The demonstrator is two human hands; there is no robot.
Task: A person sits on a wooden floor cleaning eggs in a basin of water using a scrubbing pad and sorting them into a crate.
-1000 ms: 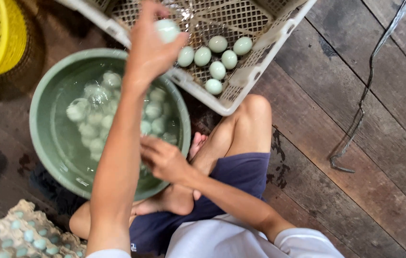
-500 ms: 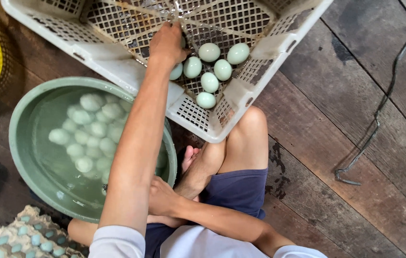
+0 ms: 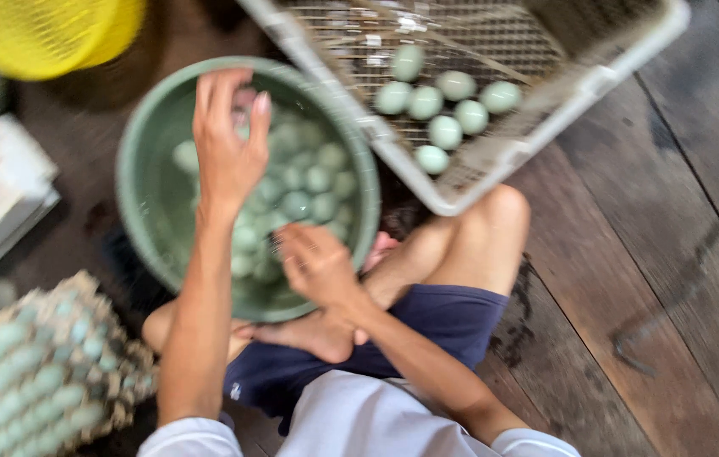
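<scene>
Left hand (image 3: pixel 226 144) spread above green basin (image 3: pixel 144 211), right hand (image 3: pixel 317 264) loosely curled (empty) over near rim, white crate (image 3: pixel 461 182) beside.

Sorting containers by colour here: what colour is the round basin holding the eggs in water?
Green; the basin shows best in the head view.

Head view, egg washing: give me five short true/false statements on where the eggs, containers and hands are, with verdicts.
1. The round green plastic basin holds pale green eggs in water. True.
2. The white plastic lattice crate has no eggs in it. False: about seven pale eggs lie in it.
3. The left hand is over the basin. True.
4. The right hand rests in the crate. False: it is at the basin's near rim, by the knee.
5. The yellow mesh basket sits bottom right. False: it is top left; bottom left is a stack of filled egg trays.
</scene>
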